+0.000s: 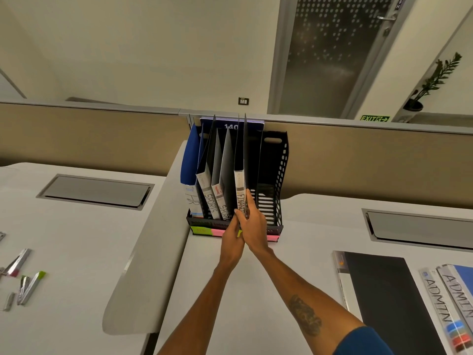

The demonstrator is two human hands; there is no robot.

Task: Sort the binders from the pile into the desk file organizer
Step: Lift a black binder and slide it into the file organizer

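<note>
While both arms reach forward across the desk, the scene reads so:

Right hand (252,221): fingers curled round the lower spine of the FINANCE binder (240,175), thumb on its left face, fingertips on its right edge; clamped on it.

Left hand (231,238): just left of and below the right hand, touching it at the wrist; fingers point up at the foot of the same binder. Whether they grip it or only rest there, I cannot tell.

FINANCE binder: upright in the desk file organizer (275,175), in the slot straight above the right hand.

Left of the hands: two SPORTS binders (208,185), both leaning left, then a blue HR binder (190,172) in the far left slot.

Right of the hands: the organizer's last slot, with black perforated walls and nothing visible inside.

Below the hands: pink and green sticky labels (210,230) on the organizer's front lip, partly hidden by the wrists.

Near right, beside the right forearm: the pile, with a black binder (384,298) lying flat and two ADMIN binders (445,298) lying on its right side, spines up.

Far left of the hands: small silver and green clips or markers (28,288) scattered on the neighbouring desk (76,239); too small to name.

Behind the organizer: a beige partition (102,137), with a blue numbered sign (231,125) on it.
</note>
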